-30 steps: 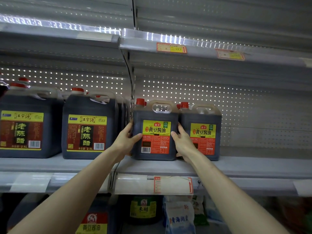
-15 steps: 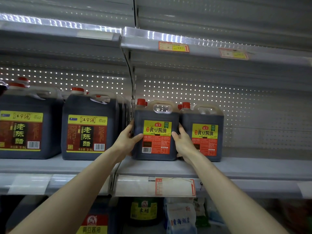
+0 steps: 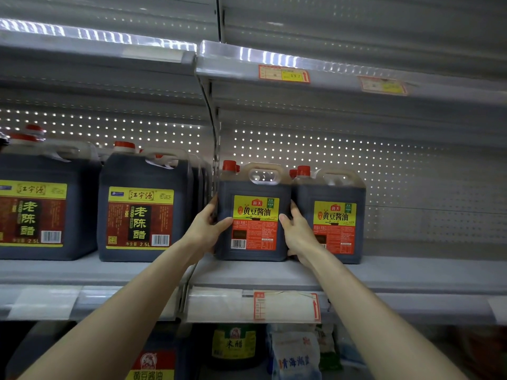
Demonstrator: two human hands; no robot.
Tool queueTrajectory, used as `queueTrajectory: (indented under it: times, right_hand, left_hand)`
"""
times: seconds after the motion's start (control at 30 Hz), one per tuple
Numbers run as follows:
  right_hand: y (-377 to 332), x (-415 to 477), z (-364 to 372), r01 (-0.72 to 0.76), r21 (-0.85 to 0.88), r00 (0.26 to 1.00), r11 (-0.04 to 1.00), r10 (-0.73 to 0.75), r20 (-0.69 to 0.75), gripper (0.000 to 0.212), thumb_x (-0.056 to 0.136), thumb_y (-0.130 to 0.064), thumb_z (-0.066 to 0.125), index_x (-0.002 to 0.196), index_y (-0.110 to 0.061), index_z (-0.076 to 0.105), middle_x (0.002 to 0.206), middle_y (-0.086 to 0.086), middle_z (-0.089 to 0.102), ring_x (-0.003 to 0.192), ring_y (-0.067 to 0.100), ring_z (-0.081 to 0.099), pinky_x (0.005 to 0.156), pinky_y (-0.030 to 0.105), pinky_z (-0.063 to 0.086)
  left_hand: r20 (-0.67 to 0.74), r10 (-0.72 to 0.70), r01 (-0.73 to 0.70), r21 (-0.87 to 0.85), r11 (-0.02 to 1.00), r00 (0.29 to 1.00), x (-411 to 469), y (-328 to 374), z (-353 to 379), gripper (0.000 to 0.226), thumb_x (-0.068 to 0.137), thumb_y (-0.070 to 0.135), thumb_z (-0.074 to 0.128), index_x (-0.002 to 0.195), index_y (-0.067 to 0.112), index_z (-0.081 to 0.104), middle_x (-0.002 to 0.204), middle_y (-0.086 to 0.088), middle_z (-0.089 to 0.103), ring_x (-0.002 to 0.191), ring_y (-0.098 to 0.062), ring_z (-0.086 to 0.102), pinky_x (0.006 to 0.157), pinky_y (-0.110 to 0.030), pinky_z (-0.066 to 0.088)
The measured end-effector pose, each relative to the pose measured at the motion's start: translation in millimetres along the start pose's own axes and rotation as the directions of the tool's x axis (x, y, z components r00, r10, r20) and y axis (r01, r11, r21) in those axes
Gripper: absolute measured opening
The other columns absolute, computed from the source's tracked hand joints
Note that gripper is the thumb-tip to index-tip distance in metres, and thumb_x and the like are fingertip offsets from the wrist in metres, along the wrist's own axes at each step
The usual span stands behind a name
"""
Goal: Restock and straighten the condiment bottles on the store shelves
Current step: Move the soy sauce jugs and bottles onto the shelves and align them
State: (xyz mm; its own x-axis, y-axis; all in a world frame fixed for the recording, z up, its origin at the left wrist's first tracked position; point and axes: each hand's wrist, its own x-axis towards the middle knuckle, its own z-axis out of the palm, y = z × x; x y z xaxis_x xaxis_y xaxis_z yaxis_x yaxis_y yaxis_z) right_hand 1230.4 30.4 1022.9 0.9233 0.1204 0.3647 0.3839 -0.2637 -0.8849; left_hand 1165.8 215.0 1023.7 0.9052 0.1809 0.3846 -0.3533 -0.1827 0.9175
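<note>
Both bare forearms reach up and forward from the bottom corners of the view, converging on one jug. The left grip [image 3: 204, 231] sits against the jug's left edge: its thumb lies across the dark front face, just touching the label's left border, and its fingers curl round the left side, out of sight. The right grip [image 3: 297, 234] mirrors it on the right edge, thumb pressed on the front beside the label and fingers tucked into the narrow gap between this jug and its neighbour. Both grips are closed round the jug, clamping it between them.

The soy sauce jug [image 3: 255, 215] is a squarish clear container filled with dark liquid, with a red cap at its top left, a moulded carry handle on top and a yellow-and-red label with a barcode at the lower left. It stands upright on the middle shelf [image 3: 411, 272], at the left end of the right-hand bay, close to the upright post. Its base meets the shelf, with the grips at roughly mid-height on its two sides.

A second soy sauce jug [image 3: 333, 226] of the same kind stands just beside it on the right, upright. In the left bay stand larger vinegar jugs [image 3: 141, 215] with red caps. A price tag [image 3: 285, 305] hangs on the shelf edge below the held jug. On the shelf below are a green-labelled bottle [image 3: 234, 344] and a pale bag [image 3: 296, 357].
</note>
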Motion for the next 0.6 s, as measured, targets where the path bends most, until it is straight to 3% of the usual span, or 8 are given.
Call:
queueTrajectory:
  times: [0.1,0.27,0.47,0.6]
  right_hand:
    - [1.4,0.6,0.0,0.014,-0.005,1.000,1.000,-0.014,-0.004,0.052,0.106,-0.027,0.031,0.154,-0.033,0.010,0.140,0.007,0.050,0.117,0.023,0.054,0.089,0.035,0.046]
    - [-0.6,0.6,1.5,-0.005,-0.001,1.000,1.000,0.005,-0.007,0.053,0.106,-0.028,0.031,0.153,-0.036,0.009,0.138,0.007,0.051,0.121,0.028,0.053,0.098,0.048,0.047]
    - [-2.2,-1.2,1.0,-0.018,0.006,1.000,1.000,0.018,-0.003,0.052,0.106,-0.028,0.030,0.153,-0.037,0.009,0.139,0.006,0.050,0.121,0.028,0.053,0.086,0.043,0.046]
    - [-1.2,-1.4,1.4,-0.019,-0.009,1.000,1.000,0.019,-0.012,0.052,0.106,-0.029,0.030,0.153,-0.036,0.010,0.138,0.007,0.050,0.121,0.028,0.053,0.091,0.046,0.047]
  left_hand:
    - [0.005,0.008,-0.008,0.004,1.000,1.000,-0.7,0.5,0.7,0.068,0.098,0.012,0.050,0.152,0.034,0.016,0.133,-0.004,0.051,0.110,-0.018,0.053,0.097,-0.045,0.045]
    - [-0.002,0.023,-0.023,-0.001,1.000,1.000,-0.2,0.3,0.3,0.066,0.098,0.011,0.050,0.152,0.032,0.019,0.133,-0.005,0.052,0.111,-0.019,0.054,0.097,-0.045,0.046]
    - [0.011,0.029,-0.029,0.000,1.000,1.000,-0.7,-0.4,-1.3,0.067,0.098,0.011,0.050,0.152,0.032,0.018,0.128,-0.002,0.052,0.108,-0.018,0.054,0.091,-0.039,0.047]
    - [0.014,0.033,-0.033,0.001,0.999,0.999,-2.3,-0.2,-0.5,0.067,0.098,0.011,0.050,0.152,0.032,0.017,0.128,-0.001,0.052,0.107,-0.016,0.053,0.087,-0.036,0.046]
